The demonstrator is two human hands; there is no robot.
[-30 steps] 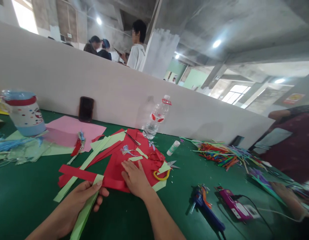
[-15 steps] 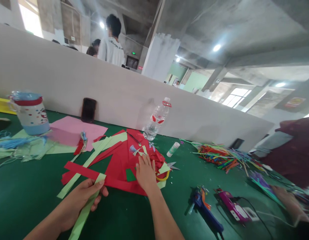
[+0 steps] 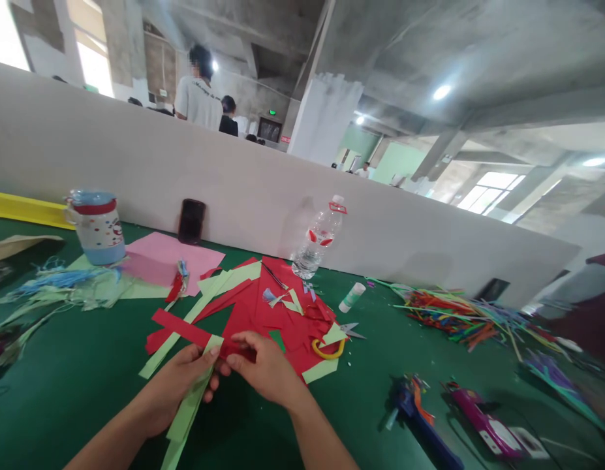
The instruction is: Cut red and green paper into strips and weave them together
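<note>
My left hand (image 3: 172,388) pinches a light green paper strip (image 3: 188,411) where it crosses a red paper strip (image 3: 182,328). Closed on the red strip just right of that crossing is my right hand (image 3: 267,370), its fingertips near those of the left. The green strip looks doubled below my left hand, two lengths hanging toward me. Beyond the hands lies a pile of red paper (image 3: 243,310) with light green pieces on it. Yellow-handled scissors (image 3: 329,350) rest at the pile's right side. What lies under my fingers is hidden.
A water bottle (image 3: 316,243) and a phone (image 3: 191,222) are by the partition (image 3: 243,189). A glue stick (image 3: 352,297), glue gun (image 3: 419,414) and purple power strip (image 3: 485,424) lie right. A patterned cup (image 3: 99,232) stands left; colourful strips (image 3: 449,313) lie far right.
My right hand has come back from the red pile to the strips and taken hold of the red one beside my left hand. The camera view has shifted slightly left.
</note>
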